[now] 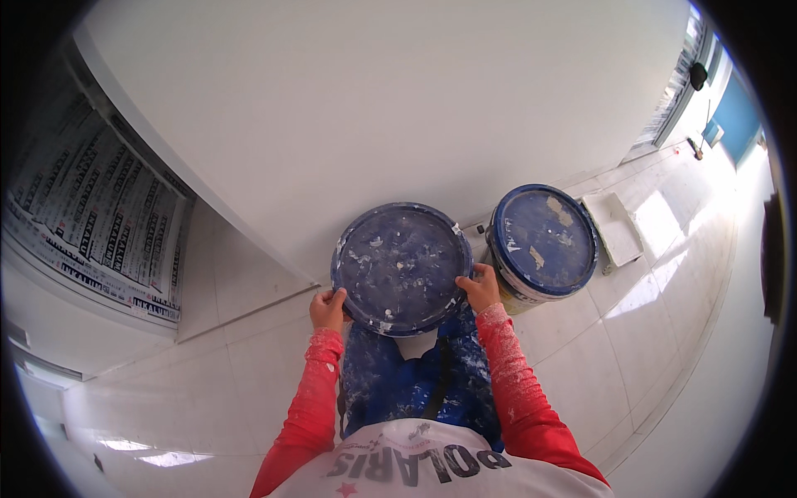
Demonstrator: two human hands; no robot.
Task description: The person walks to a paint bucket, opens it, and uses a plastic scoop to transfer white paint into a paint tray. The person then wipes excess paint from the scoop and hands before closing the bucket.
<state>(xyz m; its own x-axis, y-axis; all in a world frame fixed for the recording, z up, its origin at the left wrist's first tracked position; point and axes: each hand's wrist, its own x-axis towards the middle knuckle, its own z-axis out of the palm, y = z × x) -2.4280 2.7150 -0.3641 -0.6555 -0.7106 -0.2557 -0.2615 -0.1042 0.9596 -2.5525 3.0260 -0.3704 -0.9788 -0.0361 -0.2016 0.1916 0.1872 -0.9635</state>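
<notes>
A round dark-blue bucket lid (401, 270), spattered with white, faces me in front of my knees. At its lower left edge my left hand (329, 310) is closed, with the thumb on top of the rim. My right hand (480, 289) pinches the rim on the right side. Most fingers of both hands are hidden beneath the lid, and I cannot tell whether a bucket stands under it. Just right of my right hand is a second bucket (513, 286), topped by a similar blue lid (549, 238) with beige flakes on it.
A white wall (398, 108) rises right behind the lid, and its edge runs along the left. Beyond the second bucket lies a pale paint tray (613, 228). Light tiles (581, 357) cover the floor. A window with printed film (100, 195) is at the left.
</notes>
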